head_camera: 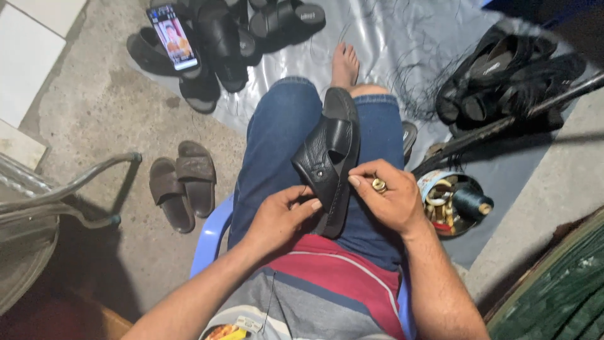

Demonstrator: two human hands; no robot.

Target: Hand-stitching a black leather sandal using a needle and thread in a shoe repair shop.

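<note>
my left hand [281, 217] pinches the black sandal [328, 160] on my lap, right hand [385, 200] fingers clasp its edge; a loose pinch could let it slide off my knee.

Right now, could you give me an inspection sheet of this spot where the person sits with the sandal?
Surface: grey plastic sheet spread over a concrete floor, with loose dark threads on it.
Job's things: black leather sandal resting on the lap; round tin with a dark thread spool.
Clutter: black sandals heaped top left and right; a brown pair on the concrete; a lit phone propped on sandals.
Hands: left hand and right hand both pinch the sandal's edge.
Cables: nothing seen.
Surroundings: blue plastic chair, metal chair frame, dark rod, green mesh.
</note>
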